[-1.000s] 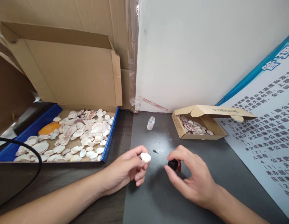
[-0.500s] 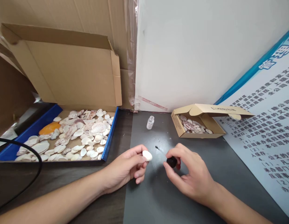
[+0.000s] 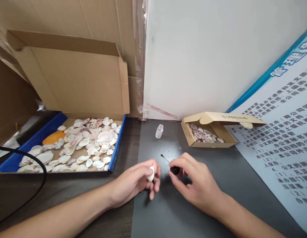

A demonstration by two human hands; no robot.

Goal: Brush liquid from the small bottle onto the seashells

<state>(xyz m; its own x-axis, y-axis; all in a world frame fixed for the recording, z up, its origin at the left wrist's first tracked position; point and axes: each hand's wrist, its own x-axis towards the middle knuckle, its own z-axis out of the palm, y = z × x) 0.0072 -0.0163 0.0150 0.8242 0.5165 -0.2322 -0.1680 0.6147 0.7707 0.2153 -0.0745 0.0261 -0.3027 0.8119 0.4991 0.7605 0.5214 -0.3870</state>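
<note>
A small white ribbed seashell [image 3: 151, 174] is pinched between the thumb and fingers of my left hand [image 3: 141, 178]. My right hand [image 3: 195, 181] grips a black brush cap [image 3: 175, 170] by its sides. From the cap a thin stem runs up and left, ending in a dark brush tip [image 3: 162, 155] apart from the shell. Beyond both hands, a small clear bottle [image 3: 159, 131] with a white label stands upright and uncapped on the dark grey mat [image 3: 153, 218].
To the left lies a blue-sided cardboard box [image 3: 116, 145] full of seashells, its lid raised. A smaller cardboard box [image 3: 210, 144] with shells sits at the back right, before a printed poster [image 3: 277, 145]. A black cable [image 3: 43, 178] curves at far left.
My left hand has turned the shell, so it now stands more upright between the fingers. My right hand has moved slightly left with the brush cap, nearer the shell.
</note>
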